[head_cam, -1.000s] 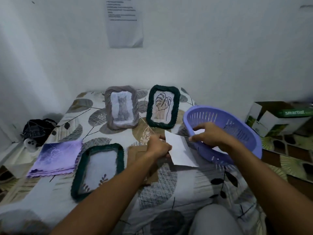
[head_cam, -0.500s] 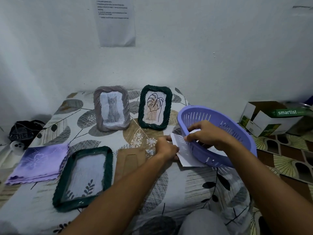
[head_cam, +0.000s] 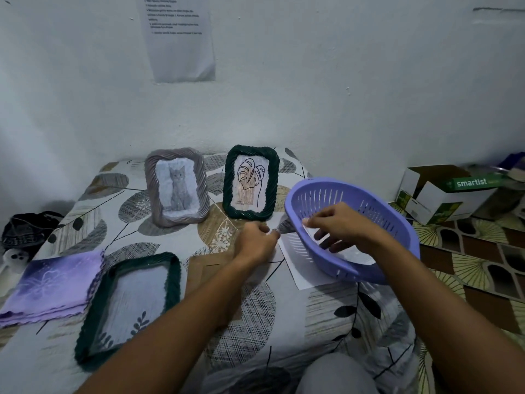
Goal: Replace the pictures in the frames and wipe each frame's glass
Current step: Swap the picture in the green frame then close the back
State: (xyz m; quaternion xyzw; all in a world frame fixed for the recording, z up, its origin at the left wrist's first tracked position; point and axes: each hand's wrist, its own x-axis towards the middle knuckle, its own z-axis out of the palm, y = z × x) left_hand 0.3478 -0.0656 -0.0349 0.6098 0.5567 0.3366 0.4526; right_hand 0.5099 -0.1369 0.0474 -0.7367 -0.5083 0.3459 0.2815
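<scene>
I saw my right hand (head_cam: 338, 226) reach with loose, spread fingers into the purple basket (head_cam: 395, 223) over a white sheet, while my left hand (head_cam: 255, 243) pinched the paper (head_cam: 295, 268) half under the basket, beside the flat green frame (head_cam: 130, 305).

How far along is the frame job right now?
Looks done: the cat frame and leaf frame stand upright with pictures in. In hand: the right hand reaches into the purple basket toward a sheet, while the left hand is beside the paper on the bed. Left: the flat green frame, its backing board off, and wiping with the purple cloth.
</scene>
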